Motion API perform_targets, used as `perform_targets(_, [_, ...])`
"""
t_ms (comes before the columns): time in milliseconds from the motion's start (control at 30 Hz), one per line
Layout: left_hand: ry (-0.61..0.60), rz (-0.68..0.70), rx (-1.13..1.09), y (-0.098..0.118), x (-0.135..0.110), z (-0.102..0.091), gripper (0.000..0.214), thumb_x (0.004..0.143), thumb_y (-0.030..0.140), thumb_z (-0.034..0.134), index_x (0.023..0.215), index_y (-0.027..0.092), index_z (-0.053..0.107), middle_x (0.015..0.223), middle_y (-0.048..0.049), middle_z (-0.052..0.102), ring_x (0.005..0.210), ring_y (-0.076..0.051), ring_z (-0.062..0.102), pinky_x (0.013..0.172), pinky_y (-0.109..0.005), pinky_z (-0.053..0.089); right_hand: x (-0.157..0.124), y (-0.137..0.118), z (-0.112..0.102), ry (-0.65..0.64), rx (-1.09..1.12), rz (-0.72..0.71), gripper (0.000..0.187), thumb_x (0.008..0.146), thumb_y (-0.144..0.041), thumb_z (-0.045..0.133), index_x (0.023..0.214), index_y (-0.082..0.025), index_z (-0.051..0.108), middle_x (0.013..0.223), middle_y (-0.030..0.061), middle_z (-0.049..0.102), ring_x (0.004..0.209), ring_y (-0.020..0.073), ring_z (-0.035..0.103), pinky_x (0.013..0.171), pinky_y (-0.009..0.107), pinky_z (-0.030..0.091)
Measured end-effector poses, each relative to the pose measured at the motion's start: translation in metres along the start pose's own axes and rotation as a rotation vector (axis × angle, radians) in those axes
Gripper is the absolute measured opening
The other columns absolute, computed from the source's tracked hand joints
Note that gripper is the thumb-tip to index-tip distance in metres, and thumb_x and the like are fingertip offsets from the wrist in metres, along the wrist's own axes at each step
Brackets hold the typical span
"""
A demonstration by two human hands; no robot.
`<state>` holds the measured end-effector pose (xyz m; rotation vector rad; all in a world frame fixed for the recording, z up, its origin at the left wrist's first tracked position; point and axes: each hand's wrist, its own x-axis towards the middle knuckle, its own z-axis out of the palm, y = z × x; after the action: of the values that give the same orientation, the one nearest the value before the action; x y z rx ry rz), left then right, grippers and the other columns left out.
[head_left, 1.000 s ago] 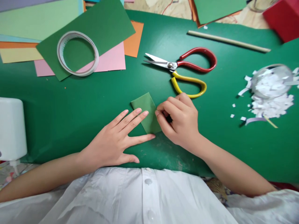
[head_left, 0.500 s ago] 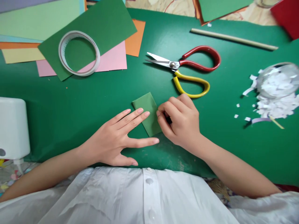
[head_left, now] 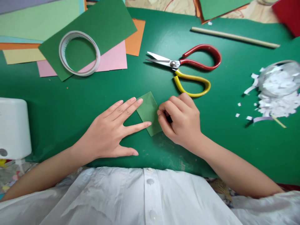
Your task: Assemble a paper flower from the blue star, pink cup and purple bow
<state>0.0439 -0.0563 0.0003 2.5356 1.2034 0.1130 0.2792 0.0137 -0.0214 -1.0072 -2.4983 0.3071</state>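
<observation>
A small folded piece of green paper lies flat on the green table between my hands. My left hand is spread out, palm down, with fingertips resting on the paper's left side. Closed in a pinch, my right hand grips the paper's right edge; the thumb and index finger meet there. Just beyond the right hand lie scissors with one red and one yellow handle, their blades slightly apart.
A tape roll rests on coloured sheets at the upper left. A pale stick lies at the upper right, above a heap of white paper scraps. A white bottle stands at the left edge.
My left hand has slid up and to the left across the green paper, uncovering more of its middle. My right hand keeps its pinch at the right edge.
</observation>
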Motion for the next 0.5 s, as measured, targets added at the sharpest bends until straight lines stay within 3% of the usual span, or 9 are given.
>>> perform_targets(333, [0.048,-0.011,-0.032,0.006,0.001,0.006,0.092,0.068,0.079,0.069,0.148,0.041,0.046,0.172,-0.0085,0.01,0.152,-0.043,0.03,0.123,-0.058,0.031,-0.001,0.0,0.001,0.031,-0.035,-0.007,0.015,0.089,-0.015,0.055,0.075,-0.019,0.054,0.066,0.0023,0.056,0.064,0.0175,0.042,0.062,0.032,0.041])
perform_targets(433, [0.071,-0.027,-0.011,0.008,0.001,0.012,0.093,0.068,0.081,0.067,0.149,0.041,0.045,0.172,-0.0095,0.01,0.152,-0.043,0.03,0.122,-0.057,0.031,-0.003,-0.001,-0.003,0.004,-0.034,-0.005,0.005,0.09,-0.018,0.057,0.086,-0.017,0.058,0.071,0.003,0.059,0.066,0.0179,0.044,0.063,0.032,0.043])
perform_targets(500, [0.091,-0.027,0.017,0.008,0.001,0.016,0.09,0.072,0.082,0.061,0.15,0.041,0.043,0.171,-0.0111,0.01,0.152,-0.042,0.03,0.12,-0.056,0.032,-0.006,-0.002,-0.006,-0.019,-0.017,-0.006,0.012,0.092,-0.02,0.057,0.101,-0.013,0.06,0.076,0.0046,0.063,0.068,0.0188,0.048,0.065,0.033,0.046])
